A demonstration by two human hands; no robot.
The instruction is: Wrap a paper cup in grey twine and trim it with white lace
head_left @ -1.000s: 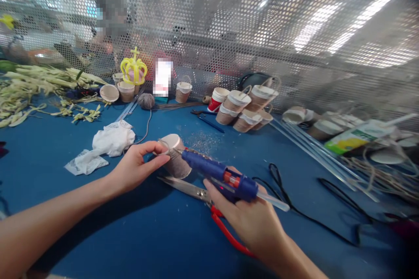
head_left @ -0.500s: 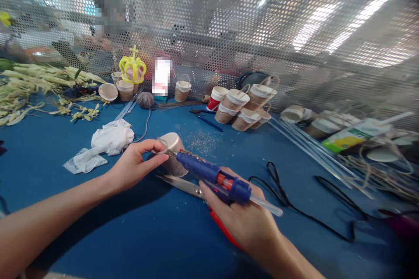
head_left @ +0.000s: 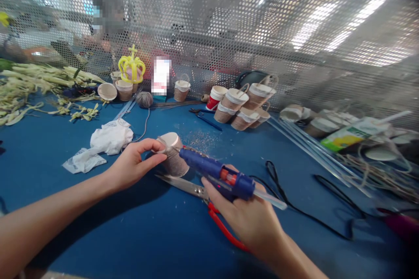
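A small paper cup wrapped in brown twine [head_left: 173, 157] lies on its side on the blue table [head_left: 137, 231]. My left hand [head_left: 132, 166] pinches the cup near its white rim with thumb and fingers. My right hand [head_left: 248, 220] grips a blue glue gun [head_left: 220, 174] whose nozzle points at the cup's wrapped side, touching or nearly touching it. A clear glue stick pokes out of the gun's back. Red-handled scissors [head_left: 203, 202] lie on the table under the gun.
A crumpled white cloth [head_left: 104, 141] lies left of the cup. Several twine-wrapped cups [head_left: 244, 107] stand at the back by the perforated metal screen. A yellow crown [head_left: 132, 67], a twine ball [head_left: 144, 99], dried leaves [head_left: 36, 89], glue sticks [head_left: 310, 148] and a black cord [head_left: 310, 213] lie around.
The glue gun drew slightly toward me and then returned to the cup's side. My left hand and the cup stayed in place.
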